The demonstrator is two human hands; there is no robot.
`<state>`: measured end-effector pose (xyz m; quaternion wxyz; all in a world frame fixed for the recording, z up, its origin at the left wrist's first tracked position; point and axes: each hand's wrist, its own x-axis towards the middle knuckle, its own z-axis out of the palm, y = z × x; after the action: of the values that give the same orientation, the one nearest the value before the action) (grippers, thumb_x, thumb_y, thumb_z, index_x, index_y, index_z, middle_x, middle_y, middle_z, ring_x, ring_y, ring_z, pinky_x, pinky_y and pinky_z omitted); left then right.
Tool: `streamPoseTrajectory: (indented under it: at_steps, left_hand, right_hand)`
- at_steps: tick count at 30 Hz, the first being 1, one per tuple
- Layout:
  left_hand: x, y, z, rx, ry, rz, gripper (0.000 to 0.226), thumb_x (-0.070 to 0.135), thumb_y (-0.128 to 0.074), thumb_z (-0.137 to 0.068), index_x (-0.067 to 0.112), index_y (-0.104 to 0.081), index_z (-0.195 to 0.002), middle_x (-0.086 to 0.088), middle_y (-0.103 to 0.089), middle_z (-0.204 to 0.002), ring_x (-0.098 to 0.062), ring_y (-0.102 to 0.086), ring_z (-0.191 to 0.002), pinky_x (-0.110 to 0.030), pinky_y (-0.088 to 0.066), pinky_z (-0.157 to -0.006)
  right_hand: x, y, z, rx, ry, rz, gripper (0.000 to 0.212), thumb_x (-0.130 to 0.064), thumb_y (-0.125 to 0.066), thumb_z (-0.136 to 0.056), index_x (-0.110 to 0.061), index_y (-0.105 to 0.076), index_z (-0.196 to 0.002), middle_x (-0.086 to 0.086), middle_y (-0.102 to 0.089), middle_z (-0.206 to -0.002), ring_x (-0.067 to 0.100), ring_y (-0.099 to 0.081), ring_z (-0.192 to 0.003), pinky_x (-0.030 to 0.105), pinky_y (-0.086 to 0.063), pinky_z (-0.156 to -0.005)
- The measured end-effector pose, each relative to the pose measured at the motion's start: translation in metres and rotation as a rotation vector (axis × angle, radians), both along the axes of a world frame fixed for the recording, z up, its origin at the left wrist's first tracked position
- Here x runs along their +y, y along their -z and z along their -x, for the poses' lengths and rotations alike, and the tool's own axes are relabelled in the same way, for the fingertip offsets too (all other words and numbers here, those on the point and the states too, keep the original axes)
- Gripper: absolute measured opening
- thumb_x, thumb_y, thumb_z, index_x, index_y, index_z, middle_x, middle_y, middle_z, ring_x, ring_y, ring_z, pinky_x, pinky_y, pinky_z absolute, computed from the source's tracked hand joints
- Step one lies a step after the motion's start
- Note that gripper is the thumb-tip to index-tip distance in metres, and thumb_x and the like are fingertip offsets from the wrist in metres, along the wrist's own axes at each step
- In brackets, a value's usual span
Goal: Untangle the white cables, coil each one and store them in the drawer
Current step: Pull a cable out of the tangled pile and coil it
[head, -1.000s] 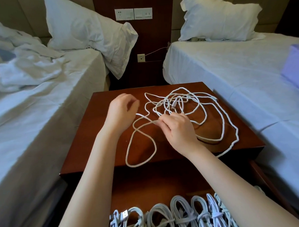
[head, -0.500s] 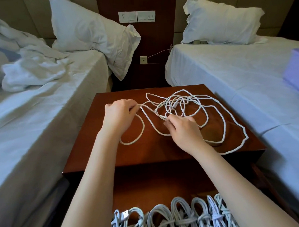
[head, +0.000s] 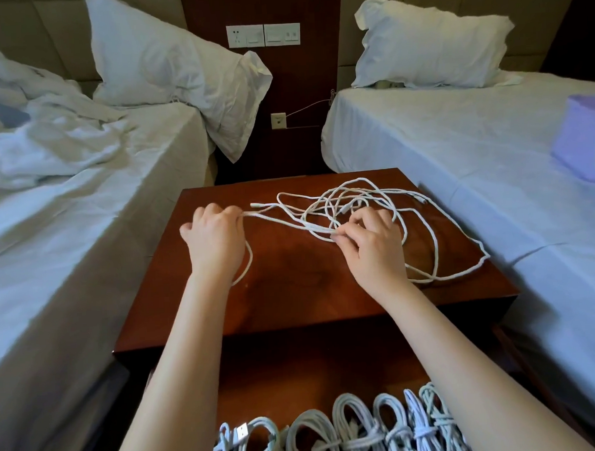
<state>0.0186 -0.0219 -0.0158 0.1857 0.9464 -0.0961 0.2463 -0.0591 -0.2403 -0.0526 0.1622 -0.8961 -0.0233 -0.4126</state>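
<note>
The tangled white cables [head: 348, 202] sprawl across the desk [head: 292, 293] between the beds. The left hand [head: 216, 242] has its fingers curled round one strand; the right hand [head: 372, 246] pinches strands mid-tangle. Coiled cables [head: 349, 431] fill the open drawer [head: 312, 371] below.
</note>
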Motion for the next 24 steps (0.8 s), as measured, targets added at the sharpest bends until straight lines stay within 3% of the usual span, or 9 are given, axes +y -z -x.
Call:
streamPoseTrajectory:
  at_steps: [2,4,6,7,9,13,18,22,24]
  left_hand:
    - [-0.006,-0.002,0.004,0.158,0.088,-0.080,0.033,0.012,-0.047,-0.094,0.018,-0.062,-0.122,-0.009,-0.053,-0.117,-0.030,-0.043,-0.117,-0.056,-0.025,-0.104]
    - [-0.018,-0.011,0.013,0.147,0.328,-0.025,0.040,0.010,-0.049,-0.085,0.017,-0.061,-0.122,-0.006,-0.054,-0.119,-0.027,-0.047,-0.116,-0.052,-0.030,-0.107]
    - [-0.032,-0.024,0.029,0.207,0.538,0.151,0.026,0.010,-0.052,-0.083,0.013,-0.065,-0.105,-0.001,-0.062,-0.093,-0.017,-0.058,-0.087,-0.033,-0.047,-0.080]
    - [-0.037,-0.029,0.035,0.273,0.586,0.189,0.016,0.012,-0.052,-0.084,0.013,-0.065,-0.092,0.002,-0.060,-0.078,-0.012,-0.055,-0.071,-0.029,-0.044,-0.066]
    - [-0.040,-0.036,0.041,0.288,0.616,0.209,0.020,0.022,-0.049,-0.084,0.013,-0.061,-0.070,0.003,-0.051,-0.059,-0.011,-0.044,-0.055,-0.029,-0.035,-0.054]
    - [-0.030,-0.039,0.038,0.121,0.661,0.298,0.037,0.019,-0.060,-0.092,0.021,-0.052,-0.056,0.010,-0.042,-0.050,-0.008,-0.038,-0.047,-0.020,-0.029,-0.049]
    - [-0.018,-0.052,0.040,-0.120,0.637,0.540,0.037,0.013,-0.061,-0.091,0.025,-0.048,-0.059,0.014,-0.037,-0.045,-0.002,-0.038,-0.046,-0.011,-0.026,-0.048]
    - [-0.003,-0.055,0.035,-0.371,0.459,0.456,0.036,0.014,-0.062,-0.090,0.021,-0.043,-0.060,0.019,-0.028,-0.050,-0.003,-0.035,-0.044,-0.010,-0.024,-0.047]
    - [0.000,-0.048,0.028,-0.460,0.297,0.374,0.033,0.016,-0.062,-0.090,0.015,-0.049,-0.060,0.014,-0.032,-0.053,-0.005,-0.031,-0.047,-0.010,-0.021,-0.049]
  right_hand:
    - [0.000,-0.001,0.001,-0.037,-0.043,0.001,0.017,-0.024,-0.064,-0.090,-0.013,-0.076,-0.088,0.001,-0.065,-0.083,0.021,-0.052,-0.081,0.033,-0.043,-0.065]
    - [0.005,-0.004,0.001,-0.051,-0.086,-0.003,0.026,-0.029,-0.055,-0.092,-0.013,-0.076,-0.087,-0.001,-0.067,-0.078,0.019,-0.054,-0.079,0.031,-0.043,-0.066]
    - [0.011,-0.008,0.002,-0.072,-0.094,-0.009,0.024,-0.025,-0.055,-0.092,-0.011,-0.074,-0.088,0.000,-0.067,-0.079,0.020,-0.054,-0.080,0.031,-0.043,-0.067]
    - [0.013,-0.011,0.002,-0.089,-0.094,-0.023,0.020,-0.022,-0.058,-0.091,-0.009,-0.073,-0.087,0.002,-0.066,-0.081,0.020,-0.054,-0.080,0.028,-0.041,-0.068]
    - [0.014,-0.016,0.005,-0.089,-0.154,-0.096,0.018,-0.020,-0.058,-0.091,-0.008,-0.069,-0.083,0.001,-0.060,-0.083,0.016,-0.050,-0.081,0.021,-0.037,-0.068]
    - [0.025,-0.021,0.010,0.133,-0.375,-0.293,0.022,-0.024,-0.053,-0.093,-0.016,-0.055,-0.073,-0.009,-0.048,-0.073,0.005,-0.044,-0.076,0.017,-0.034,-0.063]
    - [0.017,-0.003,-0.003,0.205,-0.093,-0.191,0.022,-0.027,-0.055,-0.090,-0.016,-0.062,-0.072,-0.005,-0.050,-0.078,0.016,-0.047,-0.084,0.031,-0.044,-0.063]
    - [0.001,0.007,-0.008,0.317,0.023,-0.172,0.015,-0.029,-0.058,-0.093,-0.024,-0.072,-0.091,-0.003,-0.049,-0.090,0.016,-0.042,-0.089,0.036,-0.046,-0.073]
    - [0.000,0.007,-0.008,0.297,0.036,-0.125,0.015,-0.029,-0.060,-0.094,-0.023,-0.074,-0.094,-0.004,-0.047,-0.088,0.016,-0.040,-0.087,0.035,-0.044,-0.070]
